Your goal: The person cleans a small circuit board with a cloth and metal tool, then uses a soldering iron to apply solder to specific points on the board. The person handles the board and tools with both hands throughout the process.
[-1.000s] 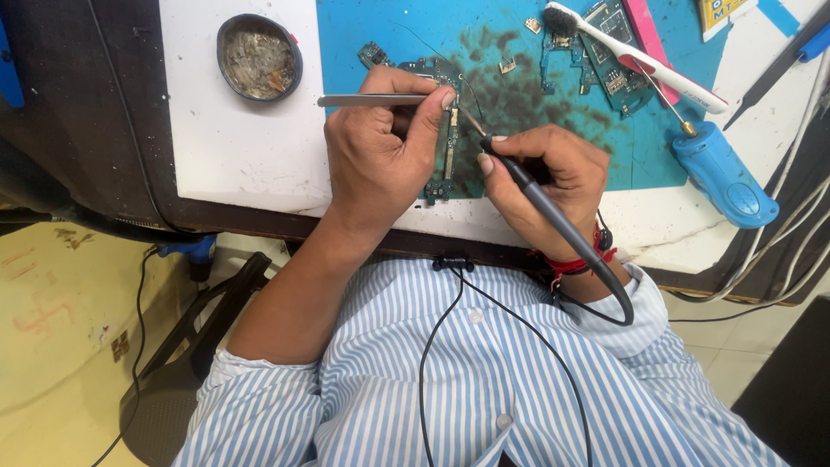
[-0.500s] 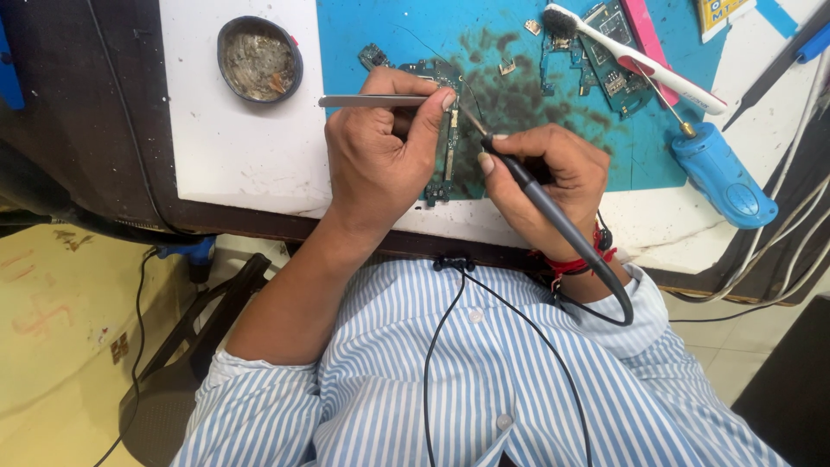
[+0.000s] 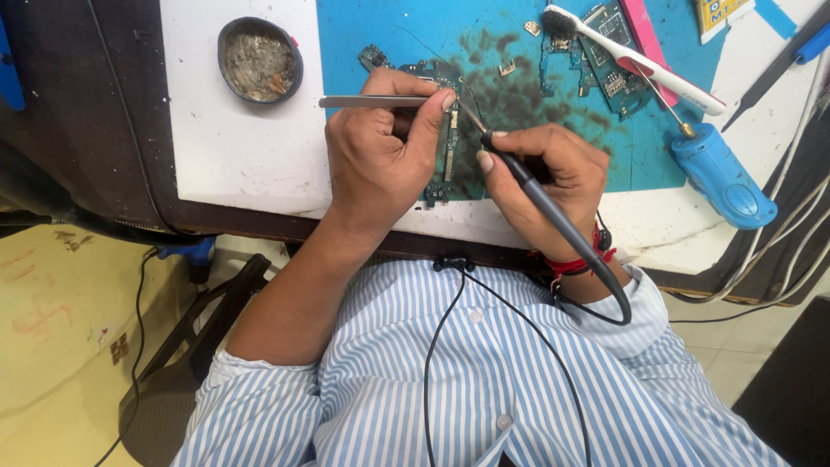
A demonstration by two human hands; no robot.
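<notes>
Where visible, stained blue mat [image 3: 380,26], perhaps yellow floor [image 3: 52,329]

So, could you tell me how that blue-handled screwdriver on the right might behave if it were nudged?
The blue-handled screwdriver has a rounded, bulbous handle, so it would probably roll or pivot. Its thin shaft looks stiff. It lies partly on the blue mat, which might slow any sliding.

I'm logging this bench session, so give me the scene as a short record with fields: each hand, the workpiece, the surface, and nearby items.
left hand: grips metal tweezers
right hand: holds soldering iron, tip at the board
workpiece: green circuit board, partly hidden by the left hand
surface: blue mat, darkly stained, on a white table
nearby: round tin, toothbrush, blue screwdriver
</notes>
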